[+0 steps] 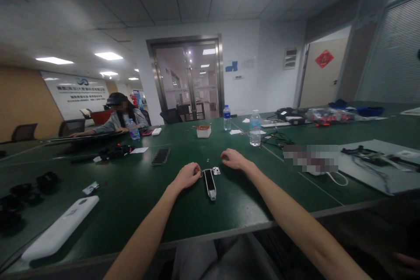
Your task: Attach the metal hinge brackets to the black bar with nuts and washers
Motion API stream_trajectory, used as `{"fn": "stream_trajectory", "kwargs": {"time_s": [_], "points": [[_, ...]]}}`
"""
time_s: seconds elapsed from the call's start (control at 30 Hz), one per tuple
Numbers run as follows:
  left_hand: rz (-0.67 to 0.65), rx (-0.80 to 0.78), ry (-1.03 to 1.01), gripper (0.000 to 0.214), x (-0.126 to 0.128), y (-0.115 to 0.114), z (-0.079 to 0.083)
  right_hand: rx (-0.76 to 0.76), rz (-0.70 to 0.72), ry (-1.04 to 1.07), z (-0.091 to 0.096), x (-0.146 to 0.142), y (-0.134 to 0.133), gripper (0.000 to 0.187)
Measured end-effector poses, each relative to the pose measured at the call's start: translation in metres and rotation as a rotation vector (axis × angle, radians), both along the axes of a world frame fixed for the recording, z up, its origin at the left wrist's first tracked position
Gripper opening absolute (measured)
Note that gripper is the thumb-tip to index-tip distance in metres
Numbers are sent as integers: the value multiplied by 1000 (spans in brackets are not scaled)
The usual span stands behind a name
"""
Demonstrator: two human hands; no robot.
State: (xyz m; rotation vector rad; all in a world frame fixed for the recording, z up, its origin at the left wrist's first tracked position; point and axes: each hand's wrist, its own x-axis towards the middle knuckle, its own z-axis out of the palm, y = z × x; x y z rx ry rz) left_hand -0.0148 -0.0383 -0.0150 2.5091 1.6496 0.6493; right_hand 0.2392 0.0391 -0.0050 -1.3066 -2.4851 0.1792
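Observation:
A slim white handheld device with a long dark panel [210,183] lies on the green table, its narrower end towards me. Just left of its far end is my left hand [187,176], fingers curled together; whatever is in them, if anything, is too small to make out. A small white plate with dark holes [216,170] lies against the device's right side. Farther right, apart from the device, my right hand [235,159] rests low over the table with its fingers bent inward, hiding anything in them. Tiny bits [208,160] lie between the hands.
Beyond the hands stand a small white box [204,131] and two water bottles [255,129]. A dark phone-like slab [160,156] lies left, a long white case [62,227] nearer left. Cables and a white board [387,166] are right. Another person [120,116] sits far left.

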Motion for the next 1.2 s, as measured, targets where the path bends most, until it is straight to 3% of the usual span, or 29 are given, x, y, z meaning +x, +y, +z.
{"fn": "stream_trajectory", "kwargs": {"time_s": [0.23,0.43,1.2], "points": [[14,-11,3,15,0,2,-2,45,-60,-89,-17,1,7,38],[7,-7,-2,15,-1,2,-2,48,-8,-109,-16,-5,12,27],[-10,26,16,11,-1,4,-4,36,-6,-97,-19,-17,10,19]]}}
